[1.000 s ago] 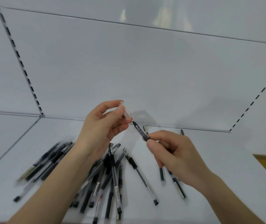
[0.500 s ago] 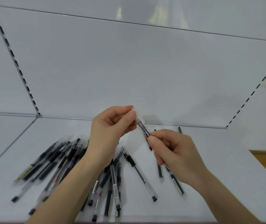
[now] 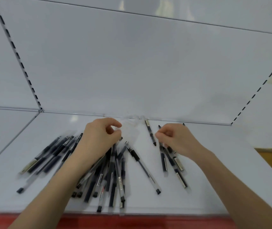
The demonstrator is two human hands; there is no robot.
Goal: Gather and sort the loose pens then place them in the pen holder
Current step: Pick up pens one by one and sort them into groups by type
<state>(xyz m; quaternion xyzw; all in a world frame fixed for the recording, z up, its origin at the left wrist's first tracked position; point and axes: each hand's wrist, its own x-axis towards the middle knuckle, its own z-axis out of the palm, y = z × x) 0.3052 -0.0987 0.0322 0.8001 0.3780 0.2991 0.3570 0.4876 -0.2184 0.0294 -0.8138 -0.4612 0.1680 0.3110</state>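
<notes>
Head view: black-and-clear plastic pens (image 3: 109,172) lie loose on white shelf (image 3: 214,171); no holder visible. Left hand (image 3: 99,138), right hand (image 3: 176,139) curled, grip unclear. Sorting barely begun.

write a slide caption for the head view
Both hands, left and right, hover over loose pens scattered on a white shelf.

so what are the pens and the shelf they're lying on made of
The pens look like plastic: clear or frosted barrels with the dark ink tube showing through, black caps and grips. The shelf seems to be painted sheet metal, smooth white, slightly glossy, with faint reflections and a thin folded edge; laminate cannot be ruled out.
</notes>
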